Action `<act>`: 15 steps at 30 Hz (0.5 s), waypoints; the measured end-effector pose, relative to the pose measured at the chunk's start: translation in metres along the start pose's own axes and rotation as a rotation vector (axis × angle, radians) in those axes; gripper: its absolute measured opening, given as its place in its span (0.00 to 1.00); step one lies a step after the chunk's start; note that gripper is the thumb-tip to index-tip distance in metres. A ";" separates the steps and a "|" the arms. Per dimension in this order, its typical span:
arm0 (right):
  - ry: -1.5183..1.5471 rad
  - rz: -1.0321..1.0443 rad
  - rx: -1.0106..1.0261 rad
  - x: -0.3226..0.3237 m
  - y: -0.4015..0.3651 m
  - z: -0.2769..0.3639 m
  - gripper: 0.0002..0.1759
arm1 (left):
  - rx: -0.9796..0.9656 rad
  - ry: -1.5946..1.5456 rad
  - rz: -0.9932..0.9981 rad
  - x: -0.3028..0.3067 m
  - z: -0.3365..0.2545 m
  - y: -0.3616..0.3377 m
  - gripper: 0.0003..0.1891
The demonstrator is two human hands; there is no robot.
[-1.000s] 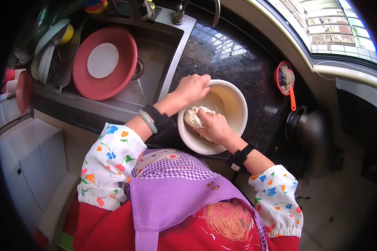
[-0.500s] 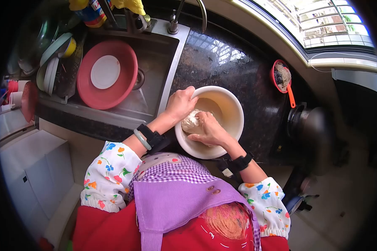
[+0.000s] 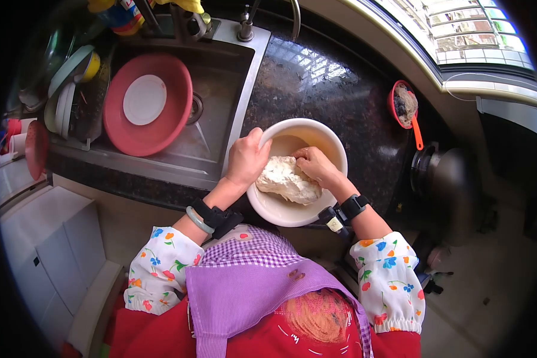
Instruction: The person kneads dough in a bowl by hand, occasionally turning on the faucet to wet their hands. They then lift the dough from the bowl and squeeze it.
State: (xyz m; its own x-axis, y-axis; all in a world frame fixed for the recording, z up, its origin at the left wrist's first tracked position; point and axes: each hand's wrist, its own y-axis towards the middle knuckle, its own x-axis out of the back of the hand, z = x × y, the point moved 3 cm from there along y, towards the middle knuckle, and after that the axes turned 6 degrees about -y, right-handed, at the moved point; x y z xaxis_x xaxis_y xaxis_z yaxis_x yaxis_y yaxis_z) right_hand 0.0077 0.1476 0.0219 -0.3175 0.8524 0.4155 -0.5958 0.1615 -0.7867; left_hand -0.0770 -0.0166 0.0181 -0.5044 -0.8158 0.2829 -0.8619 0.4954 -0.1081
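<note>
A white bowl [image 3: 335, 140] stands on the dark counter near its front edge. Inside it lies a lump of pale, rough dough [image 3: 287, 181], stretched from the left wall toward the right. My left hand [image 3: 249, 156] is closed on the bowl's left rim, thumb over the edge, with the dough just beside it. Over the bowl, my right hand [image 3: 320, 166] has its fingers curled onto the upper right part of the dough, and its fingertips are partly hidden.
Left of the bowl is a sink [image 3: 224, 83] holding a pink basin [image 3: 116, 110] with a white plate [image 3: 144, 99]. Dishes [image 3: 68, 107] stand at the far left. A red strainer [image 3: 394, 107] with an orange handle lies at the back right, below a window.
My right hand has moved up and right, its fingers now curled on the dough. More of the dough shows, spread wider across the bowl. The view has shifted slightly.
</note>
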 end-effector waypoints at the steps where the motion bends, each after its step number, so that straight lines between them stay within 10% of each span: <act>1: -0.103 -0.044 0.068 -0.002 0.000 0.006 0.18 | 0.010 0.001 0.004 0.000 -0.002 0.000 0.11; 8: -0.262 -0.037 0.404 -0.005 -0.061 0.037 0.19 | 0.062 0.058 0.052 0.003 -0.009 0.001 0.10; 15: -0.371 -0.413 0.199 -0.001 -0.039 0.014 0.13 | 0.098 0.029 0.019 -0.008 -0.005 -0.006 0.09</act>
State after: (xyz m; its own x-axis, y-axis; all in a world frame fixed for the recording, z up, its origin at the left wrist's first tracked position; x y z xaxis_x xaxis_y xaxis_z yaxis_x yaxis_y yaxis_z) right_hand 0.0213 0.1332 0.0587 -0.2450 0.5021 0.8294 -0.8405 0.3164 -0.4398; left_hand -0.0675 -0.0113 0.0214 -0.5201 -0.7969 0.3072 -0.8539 0.4778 -0.2062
